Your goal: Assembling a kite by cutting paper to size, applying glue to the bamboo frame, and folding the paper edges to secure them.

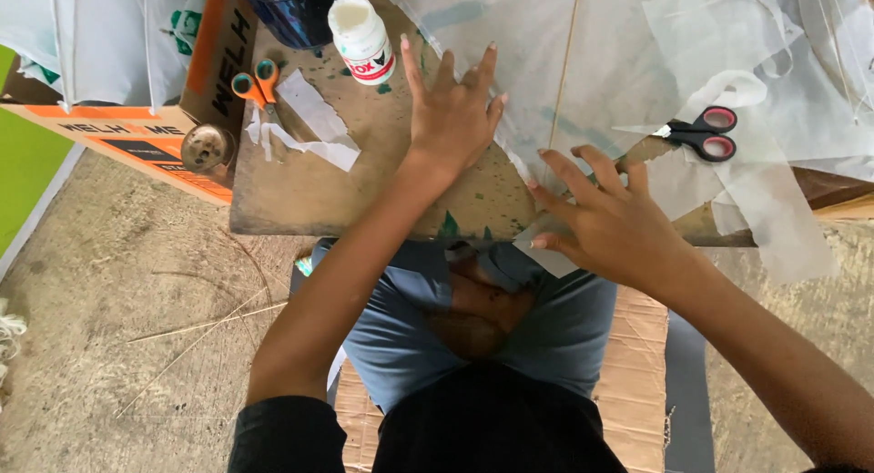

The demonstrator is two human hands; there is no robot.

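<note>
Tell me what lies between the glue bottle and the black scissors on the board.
In the head view, between glue bottle and black scissors: left hand, pressed flat, and translucent paper with a thin stick.

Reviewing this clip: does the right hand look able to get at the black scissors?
Probably yes. The right hand rests on the thin white paper, and the black scissors lie uncovered just beyond its fingers, with nothing between.
</note>
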